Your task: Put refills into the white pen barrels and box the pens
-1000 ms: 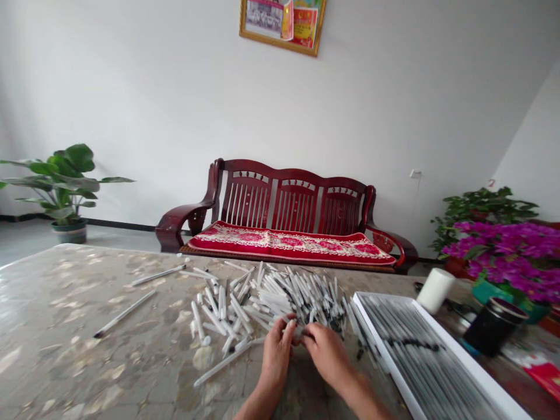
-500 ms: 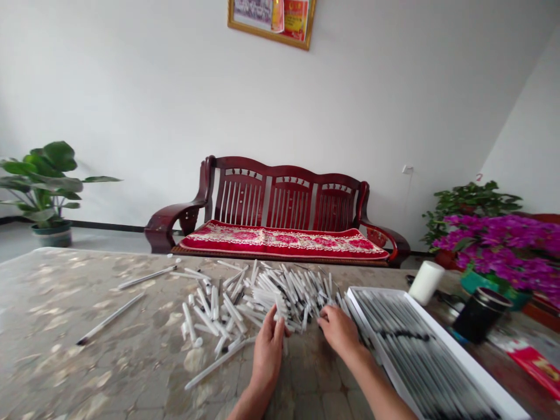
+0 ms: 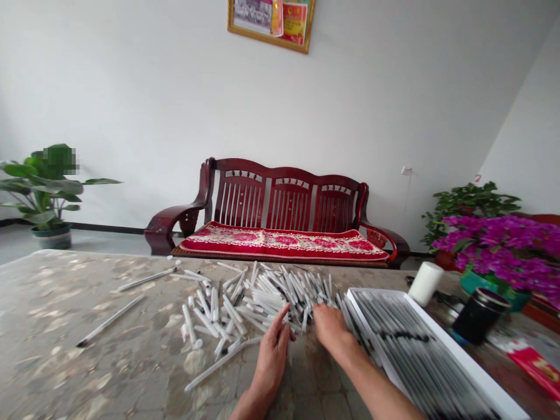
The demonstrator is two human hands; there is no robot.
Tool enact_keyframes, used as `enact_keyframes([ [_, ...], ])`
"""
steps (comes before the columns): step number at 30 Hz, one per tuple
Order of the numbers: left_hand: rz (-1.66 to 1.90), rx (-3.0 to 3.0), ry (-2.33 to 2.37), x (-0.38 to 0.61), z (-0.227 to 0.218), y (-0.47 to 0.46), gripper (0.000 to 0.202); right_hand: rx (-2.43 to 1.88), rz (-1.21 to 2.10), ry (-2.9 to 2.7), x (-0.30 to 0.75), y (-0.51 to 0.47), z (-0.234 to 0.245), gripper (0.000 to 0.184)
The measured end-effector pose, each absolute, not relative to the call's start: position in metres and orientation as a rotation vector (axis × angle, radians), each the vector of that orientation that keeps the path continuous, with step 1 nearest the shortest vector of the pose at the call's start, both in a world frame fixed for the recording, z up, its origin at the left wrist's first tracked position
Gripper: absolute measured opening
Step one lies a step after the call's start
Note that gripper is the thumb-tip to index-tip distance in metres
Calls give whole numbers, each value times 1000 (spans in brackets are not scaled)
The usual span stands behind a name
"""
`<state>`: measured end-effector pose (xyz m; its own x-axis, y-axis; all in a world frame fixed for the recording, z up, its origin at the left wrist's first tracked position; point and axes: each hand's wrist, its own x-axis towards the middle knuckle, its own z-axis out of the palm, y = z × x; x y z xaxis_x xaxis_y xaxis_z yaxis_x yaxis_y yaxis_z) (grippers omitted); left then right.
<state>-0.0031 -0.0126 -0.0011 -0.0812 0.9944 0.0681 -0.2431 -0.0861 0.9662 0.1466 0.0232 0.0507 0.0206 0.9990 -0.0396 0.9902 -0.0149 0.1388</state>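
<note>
We find the stock of pale tubes heaped in a loose, disordered pile at the middle of the table, which carries a patterned grey-brown covering. The pieces are slim, straight and whitish, some cloudy and some nearly clear, lying at many angles and crossing one another; we note dark parts scattered among them, mostly toward the right side of the heap. Shorter, thicker white pieces sit at the left side, a few apart from the main mass. Three long slender pens lie clear of the thick of it: a front pen, whose far end touches the heap's edge, a left pen with a dark tip, and a rear pen. The left hand is at the near edge of the pile, forefinger extended and thumb apart from it; we cannot tell whether it grasps anything. The right hand reaches into the right side of the pile with fingers curled; its fingertips are hidden, so we cannot confirm a hold. Beside the right forearm stands a white tray filled with grey pens laid side by side, though blur toward the near end prevents closer inspection of them.
</note>
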Motion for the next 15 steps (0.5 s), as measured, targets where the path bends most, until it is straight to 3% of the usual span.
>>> enact_keyframes([
  [8, 1324, 1021, 927, -2, -5, -16, 36, 2146, 23, 2031, 147, 27, 49, 31],
  [15, 1495, 896, 1006, 0, -4, -9, 48, 2240, 24, 2015, 160, 4, 46, 28],
])
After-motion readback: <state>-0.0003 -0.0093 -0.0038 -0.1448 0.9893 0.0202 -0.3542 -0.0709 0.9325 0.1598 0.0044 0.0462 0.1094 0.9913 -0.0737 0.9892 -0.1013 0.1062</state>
